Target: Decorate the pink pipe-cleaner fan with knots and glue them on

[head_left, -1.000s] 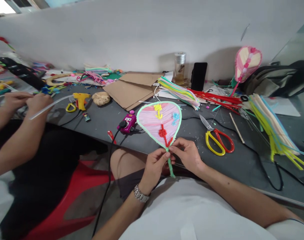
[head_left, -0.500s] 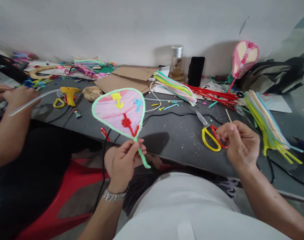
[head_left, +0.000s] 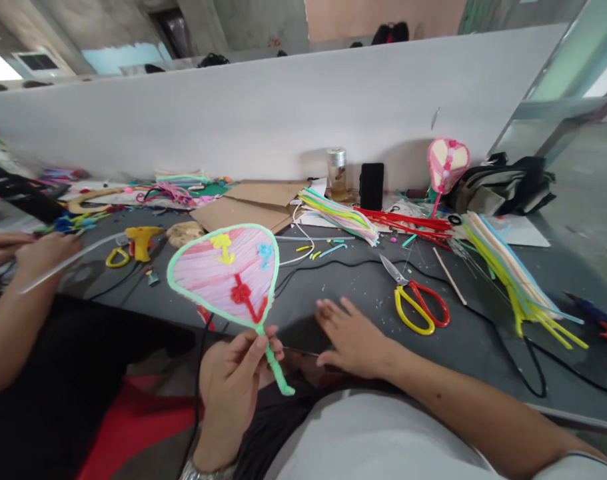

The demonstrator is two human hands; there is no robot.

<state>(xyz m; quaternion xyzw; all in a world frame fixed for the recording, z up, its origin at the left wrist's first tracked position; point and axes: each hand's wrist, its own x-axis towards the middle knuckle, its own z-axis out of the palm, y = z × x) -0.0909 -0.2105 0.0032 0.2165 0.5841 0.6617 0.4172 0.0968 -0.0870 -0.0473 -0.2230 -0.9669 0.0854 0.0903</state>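
A pipe-cleaner hand fan (head_left: 210, 277) stands upright in my left hand (head_left: 238, 377), which pinches its green handle just below the head. Its face is pink and lilac with a green rim, bearing yellow, blue and red flower shapes. My right hand (head_left: 353, 340) rests palm down at the table's front edge, fingers spread, holding nothing. Right of it lie scissors (head_left: 417, 303) with one yellow and one red handle, blades parted. Beyond them a thin cream stick (head_left: 450, 277) lies on the grey table (head_left: 328, 287).
Pipe-cleaner bundles (head_left: 513, 273) lie to the right, near a second fan (head_left: 447, 167) and a bag (head_left: 506, 187). A bottle (head_left: 337, 177) and phone (head_left: 372, 187) stand at the back. Left are cardboard (head_left: 248, 207), a yellow glue gun (head_left: 140, 241) and another person's hands (head_left: 48, 253).
My right hand has let go of the cream stick, left it on the table, and moved left to the table edge with fingers spread. The view has tilted up.
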